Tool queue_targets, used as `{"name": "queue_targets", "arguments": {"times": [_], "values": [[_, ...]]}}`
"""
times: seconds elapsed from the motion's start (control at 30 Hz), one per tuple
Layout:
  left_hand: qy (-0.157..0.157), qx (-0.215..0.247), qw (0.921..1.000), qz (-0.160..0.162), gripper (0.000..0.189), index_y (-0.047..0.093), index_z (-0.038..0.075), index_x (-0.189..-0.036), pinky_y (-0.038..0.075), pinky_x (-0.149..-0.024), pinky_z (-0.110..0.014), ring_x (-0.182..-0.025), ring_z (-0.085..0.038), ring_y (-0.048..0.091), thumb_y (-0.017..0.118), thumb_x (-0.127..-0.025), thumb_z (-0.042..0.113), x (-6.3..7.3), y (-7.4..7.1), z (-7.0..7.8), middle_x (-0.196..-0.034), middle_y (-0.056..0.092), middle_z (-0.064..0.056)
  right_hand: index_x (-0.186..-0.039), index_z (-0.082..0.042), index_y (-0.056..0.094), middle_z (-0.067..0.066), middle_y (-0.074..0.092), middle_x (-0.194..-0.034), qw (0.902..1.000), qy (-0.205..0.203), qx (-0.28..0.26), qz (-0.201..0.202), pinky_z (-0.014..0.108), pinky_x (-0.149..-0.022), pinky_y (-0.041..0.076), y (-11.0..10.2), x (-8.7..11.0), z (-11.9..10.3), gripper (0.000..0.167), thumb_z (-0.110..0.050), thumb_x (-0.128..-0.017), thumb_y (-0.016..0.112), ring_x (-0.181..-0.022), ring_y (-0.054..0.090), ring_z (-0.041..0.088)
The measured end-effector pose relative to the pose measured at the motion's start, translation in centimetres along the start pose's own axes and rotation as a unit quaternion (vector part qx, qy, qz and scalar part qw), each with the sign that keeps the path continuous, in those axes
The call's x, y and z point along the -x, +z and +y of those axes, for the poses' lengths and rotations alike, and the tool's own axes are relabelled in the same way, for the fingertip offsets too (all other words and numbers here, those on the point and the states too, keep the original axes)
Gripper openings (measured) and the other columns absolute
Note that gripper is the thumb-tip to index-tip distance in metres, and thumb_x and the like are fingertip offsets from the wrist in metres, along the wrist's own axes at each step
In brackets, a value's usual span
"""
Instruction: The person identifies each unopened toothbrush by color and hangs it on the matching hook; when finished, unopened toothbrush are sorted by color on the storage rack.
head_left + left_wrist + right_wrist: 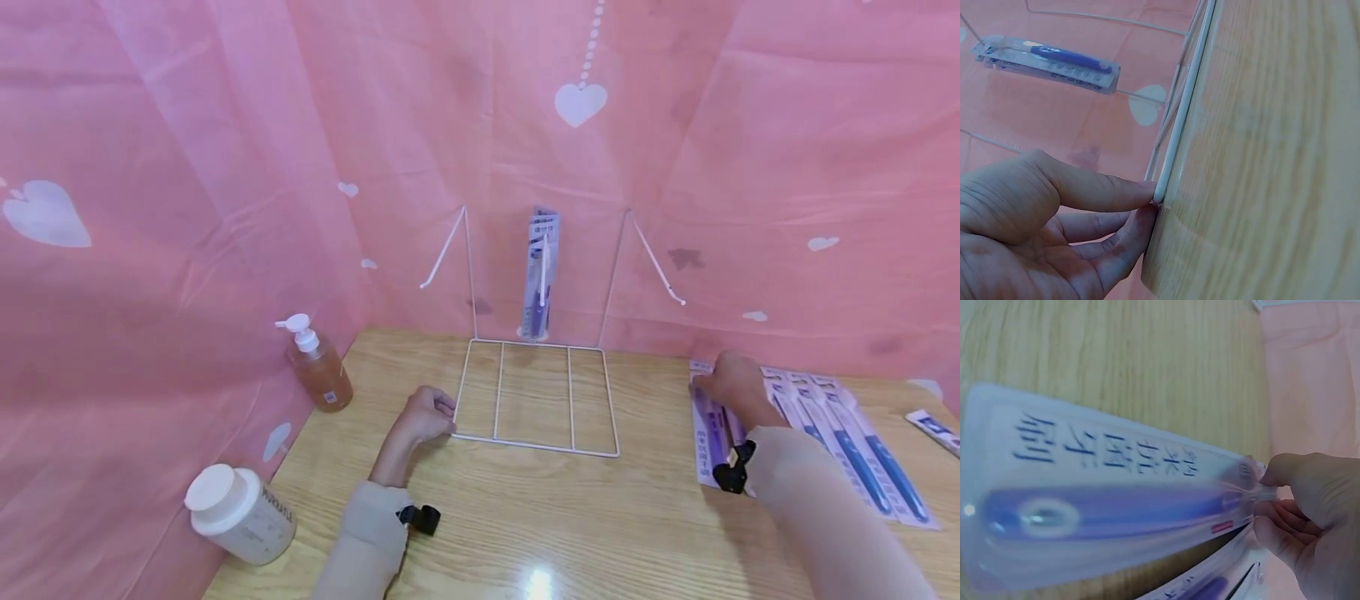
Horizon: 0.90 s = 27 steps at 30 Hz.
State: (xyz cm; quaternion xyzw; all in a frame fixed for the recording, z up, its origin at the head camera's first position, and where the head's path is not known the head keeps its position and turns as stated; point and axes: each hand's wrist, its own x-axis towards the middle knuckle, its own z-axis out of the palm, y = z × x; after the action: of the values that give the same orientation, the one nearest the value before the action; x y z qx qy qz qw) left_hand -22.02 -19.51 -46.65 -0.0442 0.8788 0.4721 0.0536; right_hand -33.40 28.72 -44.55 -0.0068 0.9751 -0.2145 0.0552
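Observation:
A white wire display rack stands on the wooden table, with three hooks rising at its back. My left hand pinches the near left corner of its base between thumb and fingers, as the left wrist view shows. Packaged toothbrushes hang from the middle hook, the front one a purple toothbrush. On the right, my right hand pinches the narrow end of another packaged purple toothbrush. A second purple pack lies just beside it, partly out of view.
Several packaged blue toothbrushes lie side by side to the right, with a toothpaste tube or box past them. At the left stand an amber pump bottle and a white lidded jar. A pink curtain hangs behind the table.

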Motion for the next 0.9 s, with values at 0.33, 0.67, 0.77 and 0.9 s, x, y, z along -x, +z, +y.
{"name": "queue_targets", "arguments": {"times": [0.33,0.67,0.77,0.9], "values": [[-0.006,0.012,0.9999,-0.002,0.033,0.067,-0.007,-0.1,0.054,-0.075,-0.032,-0.082,-0.023,0.061,0.076,-0.069,-0.013,0.0,0.0,0.1,-0.088,0.063,-0.011,-0.066,-0.001,0.055,0.007,0.052,-0.059,0.9953,-0.091,0.02,0.026,0.033,-0.047,0.038,-2.4,-0.2,-1.5,0.026,-0.018,-0.082,0.067,-0.053,0.049,0.022],[0.0,0.012,0.9999,0.0,0.034,0.067,-0.007,-0.098,0.054,-0.074,-0.033,-0.081,-0.023,0.06,0.075,-0.066,-0.014,0.2,0.0,0.1,-0.087,0.062,-0.011,-0.059,-0.008,0.051,0.0,0.045,-0.053,0.9773,-0.19,0.036,0.086,0.031,-0.047,0.033,-3.9,2.2,-6.1,0.03,-0.015,-0.082,0.069,-0.048,0.042,0.017],[0.0,0.013,0.9999,0.0,0.034,0.067,-0.007,-0.098,0.054,-0.074,-0.033,-0.081,-0.023,0.06,0.074,-0.066,-0.014,0.3,0.0,0.1,-0.087,0.062,-0.011,-0.066,-0.005,0.057,0.002,0.05,-0.058,0.9683,-0.222,0.028,0.111,0.031,-0.048,0.036,-4.1,3.6,-8.3,0.023,-0.013,-0.083,0.07,-0.051,0.045,0.017],[0.0,0.012,0.9999,0.001,0.033,0.067,-0.008,-0.098,0.053,-0.074,-0.033,-0.08,-0.023,0.06,0.075,-0.066,-0.014,0.3,0.1,0.1,-0.086,0.062,-0.011,-0.071,-0.005,0.058,0.002,0.05,-0.061,0.9563,-0.257,0.011,0.139,0.03,-0.047,0.036,-4.4,5.6,-11.1,0.018,-0.011,-0.084,0.069,-0.053,0.045,0.016]]}}
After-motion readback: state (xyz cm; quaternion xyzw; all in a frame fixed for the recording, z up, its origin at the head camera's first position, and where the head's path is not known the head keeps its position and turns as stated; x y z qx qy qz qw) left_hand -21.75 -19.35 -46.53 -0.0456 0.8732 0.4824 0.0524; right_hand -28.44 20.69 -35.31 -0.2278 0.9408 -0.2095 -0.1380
